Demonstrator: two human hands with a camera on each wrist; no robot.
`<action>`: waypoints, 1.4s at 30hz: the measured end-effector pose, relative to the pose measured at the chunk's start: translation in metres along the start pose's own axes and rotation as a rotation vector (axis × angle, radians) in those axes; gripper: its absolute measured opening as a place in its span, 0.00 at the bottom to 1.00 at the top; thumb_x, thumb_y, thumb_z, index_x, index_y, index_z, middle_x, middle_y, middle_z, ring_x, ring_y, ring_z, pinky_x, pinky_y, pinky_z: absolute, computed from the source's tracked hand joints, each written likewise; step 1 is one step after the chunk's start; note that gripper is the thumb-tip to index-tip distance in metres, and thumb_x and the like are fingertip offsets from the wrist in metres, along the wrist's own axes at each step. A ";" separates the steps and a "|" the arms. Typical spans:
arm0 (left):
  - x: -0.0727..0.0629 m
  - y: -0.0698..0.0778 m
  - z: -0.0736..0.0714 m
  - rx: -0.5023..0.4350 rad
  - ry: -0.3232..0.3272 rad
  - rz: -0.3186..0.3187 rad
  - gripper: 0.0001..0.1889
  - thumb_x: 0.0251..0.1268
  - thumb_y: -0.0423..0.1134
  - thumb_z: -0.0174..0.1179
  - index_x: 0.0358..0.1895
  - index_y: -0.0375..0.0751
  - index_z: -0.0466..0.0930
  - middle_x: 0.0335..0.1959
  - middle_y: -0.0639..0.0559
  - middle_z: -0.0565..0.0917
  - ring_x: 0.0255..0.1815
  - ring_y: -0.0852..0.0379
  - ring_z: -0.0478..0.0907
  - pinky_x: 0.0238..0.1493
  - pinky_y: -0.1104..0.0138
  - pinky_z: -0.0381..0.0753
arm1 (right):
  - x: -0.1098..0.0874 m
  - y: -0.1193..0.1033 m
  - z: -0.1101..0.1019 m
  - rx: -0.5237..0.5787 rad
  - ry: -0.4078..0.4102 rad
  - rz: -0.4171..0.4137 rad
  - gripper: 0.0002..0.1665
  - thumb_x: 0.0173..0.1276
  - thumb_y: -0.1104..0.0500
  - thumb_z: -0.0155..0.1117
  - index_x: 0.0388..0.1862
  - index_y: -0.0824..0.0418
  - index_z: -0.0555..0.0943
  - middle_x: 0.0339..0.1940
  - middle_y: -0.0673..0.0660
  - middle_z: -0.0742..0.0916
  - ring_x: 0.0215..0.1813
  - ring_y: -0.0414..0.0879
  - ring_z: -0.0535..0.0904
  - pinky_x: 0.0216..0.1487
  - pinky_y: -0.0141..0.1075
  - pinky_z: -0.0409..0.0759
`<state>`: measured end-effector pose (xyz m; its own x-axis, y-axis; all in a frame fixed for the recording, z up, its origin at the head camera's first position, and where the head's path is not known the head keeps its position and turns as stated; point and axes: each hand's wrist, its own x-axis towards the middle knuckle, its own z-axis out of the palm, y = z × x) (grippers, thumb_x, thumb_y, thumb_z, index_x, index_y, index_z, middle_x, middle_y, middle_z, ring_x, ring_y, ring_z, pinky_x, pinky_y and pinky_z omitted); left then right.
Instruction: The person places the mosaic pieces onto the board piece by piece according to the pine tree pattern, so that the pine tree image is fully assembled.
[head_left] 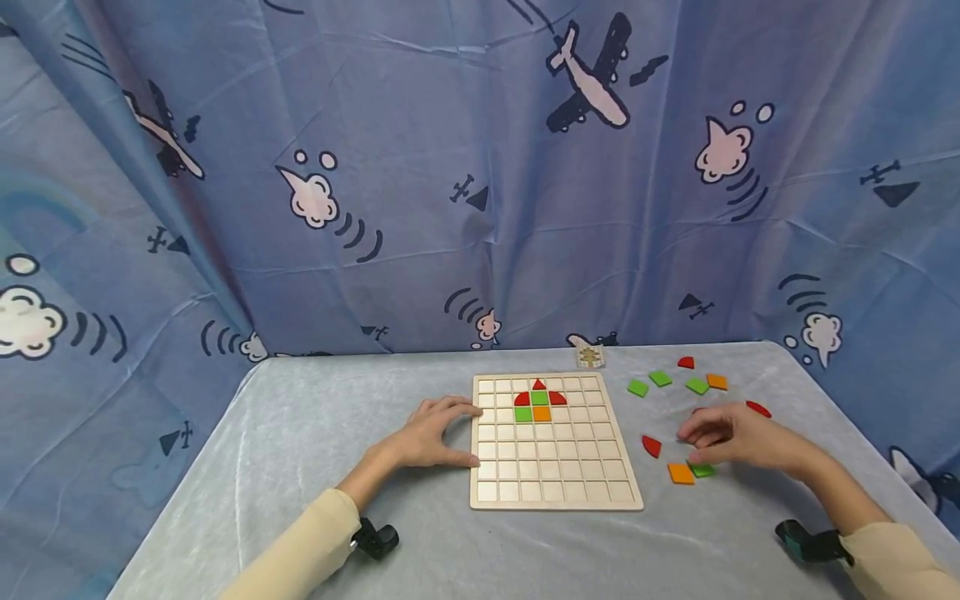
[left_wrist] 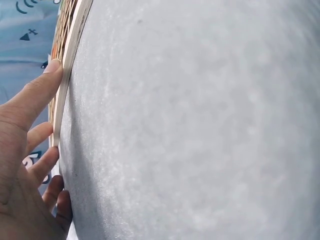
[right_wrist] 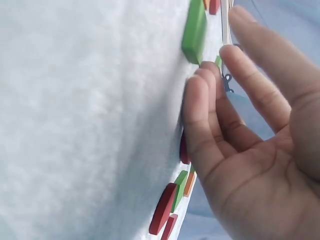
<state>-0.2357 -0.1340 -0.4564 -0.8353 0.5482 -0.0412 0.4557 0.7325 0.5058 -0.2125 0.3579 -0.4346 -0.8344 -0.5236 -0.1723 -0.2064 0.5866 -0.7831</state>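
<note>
My left hand [head_left: 435, 433] rests at the left edge of a pale wooden grid board [head_left: 555, 493], thumb and fingertips touching its rim, fingers spread. In the left wrist view the thumb lies against the board's side [left_wrist: 65, 87]. On the board stand a red triangle [head_left: 538, 385], two red quarter-round tiles [head_left: 522, 399], two green square tiles [head_left: 522, 414] and an orange square tile [head_left: 542, 414]. Over the loose tiles at right hovers my right hand [head_left: 738, 435], loosely bent and holding nothing visible. Its thumb is close over a green tile [head_left: 702, 471]; a green tile [right_wrist: 195, 32] also shows beyond its fingertips.
Beside the right hand lie an orange tile [head_left: 681, 474] and red quarter-round tiles [head_left: 651, 447]. Several green tiles [head_left: 660, 378] and another orange one [head_left: 717, 382] lie farther back. A small patterned card [head_left: 590, 357] sits behind the board, before the blue curtain [head_left: 420, 208].
</note>
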 end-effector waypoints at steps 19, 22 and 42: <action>0.001 -0.002 0.003 0.003 0.002 0.007 0.41 0.51 0.63 0.71 0.70 0.59 0.69 0.76 0.51 0.65 0.72 0.41 0.60 0.70 0.40 0.61 | -0.005 0.000 0.008 -0.080 -0.032 0.031 0.12 0.57 0.61 0.75 0.39 0.63 0.84 0.33 0.52 0.83 0.31 0.36 0.73 0.33 0.28 0.75; 0.001 -0.001 0.003 0.001 0.000 0.008 0.40 0.52 0.63 0.70 0.70 0.60 0.69 0.76 0.51 0.65 0.72 0.41 0.60 0.70 0.40 0.61 | -0.005 -0.001 0.008 -0.067 -0.038 0.034 0.12 0.57 0.60 0.75 0.38 0.63 0.83 0.30 0.51 0.82 0.30 0.37 0.73 0.32 0.29 0.75; 0.001 -0.002 0.003 0.004 0.010 0.017 0.40 0.52 0.63 0.70 0.70 0.59 0.69 0.75 0.52 0.66 0.72 0.40 0.61 0.70 0.40 0.61 | 0.003 -0.010 -0.007 0.071 -0.128 0.037 0.13 0.63 0.61 0.70 0.42 0.68 0.81 0.28 0.50 0.81 0.27 0.40 0.75 0.30 0.33 0.75</action>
<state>-0.2366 -0.1339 -0.4596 -0.8304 0.5567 -0.0241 0.4711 0.7244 0.5033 -0.2166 0.3548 -0.4229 -0.7677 -0.5795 -0.2735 -0.1359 0.5643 -0.8143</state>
